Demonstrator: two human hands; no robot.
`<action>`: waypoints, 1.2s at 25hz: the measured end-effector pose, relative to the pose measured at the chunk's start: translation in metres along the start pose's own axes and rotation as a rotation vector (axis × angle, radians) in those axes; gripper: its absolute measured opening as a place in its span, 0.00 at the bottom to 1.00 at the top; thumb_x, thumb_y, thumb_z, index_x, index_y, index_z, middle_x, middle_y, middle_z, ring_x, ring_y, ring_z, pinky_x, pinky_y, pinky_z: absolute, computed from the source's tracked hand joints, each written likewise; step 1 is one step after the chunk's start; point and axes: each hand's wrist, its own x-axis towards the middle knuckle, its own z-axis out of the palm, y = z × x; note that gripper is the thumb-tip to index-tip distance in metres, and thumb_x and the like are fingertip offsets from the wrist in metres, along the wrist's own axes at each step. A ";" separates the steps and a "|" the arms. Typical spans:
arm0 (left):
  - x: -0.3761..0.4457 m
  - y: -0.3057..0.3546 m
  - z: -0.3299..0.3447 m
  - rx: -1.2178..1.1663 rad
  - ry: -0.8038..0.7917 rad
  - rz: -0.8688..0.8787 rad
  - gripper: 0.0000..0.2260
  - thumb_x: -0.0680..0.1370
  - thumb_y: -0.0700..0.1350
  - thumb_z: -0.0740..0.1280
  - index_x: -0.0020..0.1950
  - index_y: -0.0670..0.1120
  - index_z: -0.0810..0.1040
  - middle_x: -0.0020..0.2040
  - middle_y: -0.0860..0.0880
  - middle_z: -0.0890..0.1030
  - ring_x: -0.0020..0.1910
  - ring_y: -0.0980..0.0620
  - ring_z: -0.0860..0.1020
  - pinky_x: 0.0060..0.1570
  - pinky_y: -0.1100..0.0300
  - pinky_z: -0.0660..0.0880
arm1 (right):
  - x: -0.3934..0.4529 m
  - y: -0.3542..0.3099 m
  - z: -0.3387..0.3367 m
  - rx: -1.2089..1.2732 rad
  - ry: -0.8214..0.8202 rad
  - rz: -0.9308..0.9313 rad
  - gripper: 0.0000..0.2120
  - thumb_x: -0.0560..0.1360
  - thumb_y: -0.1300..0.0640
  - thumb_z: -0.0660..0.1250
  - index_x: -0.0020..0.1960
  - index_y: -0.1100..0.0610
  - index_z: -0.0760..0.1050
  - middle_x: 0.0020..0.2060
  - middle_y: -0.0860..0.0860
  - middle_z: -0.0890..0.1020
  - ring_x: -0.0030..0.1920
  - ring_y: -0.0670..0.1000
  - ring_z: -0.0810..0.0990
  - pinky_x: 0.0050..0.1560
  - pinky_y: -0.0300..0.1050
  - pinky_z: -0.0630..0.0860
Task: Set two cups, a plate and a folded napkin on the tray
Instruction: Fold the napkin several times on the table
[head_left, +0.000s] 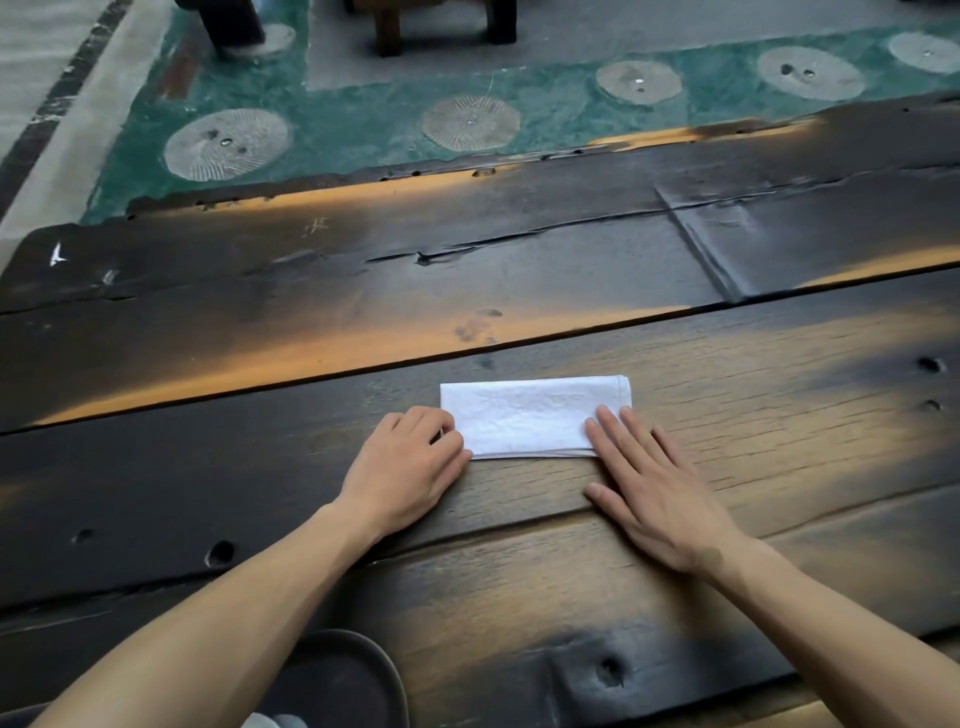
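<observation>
White folded napkin (530, 415) lies flat at centre frame on a dark, weathered plank table (779, 415), folded into a long rectangle with its long edges running left to right.

Left hand (410, 467) sits at the napkin's lower left corner. Fingers curled, knuckles up, tips tucked against the napkin's left edge; it appears to pinch that corner, though the contact itself is hidden under the knuckles.

Right hand (649, 488) lies flat, palm down, fingers straight and together. Fingertips press the napkin's lower right corner; the palm and thumb rest on bare wood just below the napkin.

Both forearms bare, entering from the bottom corners of the frame.

Bottom of frame, left of centre: a dark round dish (358, 670), partly hidden under the left forearm; only its right rim and part of the inside show, so whether it is a plate or a tray cannot be told. Well apart from the napkin.

Upper part of frame: green floor (363, 104) with pale round discs set in it, beyond the table's far edge. Dark wooden furniture legs (441, 26) at the top centre.
</observation>
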 end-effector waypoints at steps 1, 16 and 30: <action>0.003 0.003 -0.001 -0.002 0.025 -0.022 0.14 0.81 0.51 0.58 0.44 0.44 0.78 0.49 0.47 0.79 0.47 0.43 0.77 0.43 0.51 0.72 | 0.000 -0.003 -0.003 -0.011 0.010 0.017 0.35 0.78 0.34 0.36 0.80 0.51 0.39 0.78 0.46 0.39 0.78 0.50 0.36 0.77 0.51 0.40; 0.061 0.046 0.045 -0.062 -0.027 -0.119 0.23 0.84 0.43 0.54 0.79 0.41 0.58 0.79 0.44 0.59 0.79 0.46 0.55 0.77 0.54 0.44 | 0.071 -0.051 -0.001 -0.042 0.158 0.081 0.32 0.80 0.42 0.34 0.80 0.56 0.43 0.80 0.50 0.46 0.79 0.51 0.42 0.77 0.55 0.37; 0.052 0.047 0.052 0.044 -0.211 -0.417 0.32 0.82 0.60 0.43 0.81 0.43 0.43 0.80 0.36 0.41 0.79 0.40 0.40 0.76 0.47 0.39 | 0.072 -0.041 0.003 0.023 0.172 0.286 0.46 0.73 0.28 0.38 0.80 0.58 0.47 0.80 0.56 0.49 0.79 0.53 0.44 0.78 0.55 0.42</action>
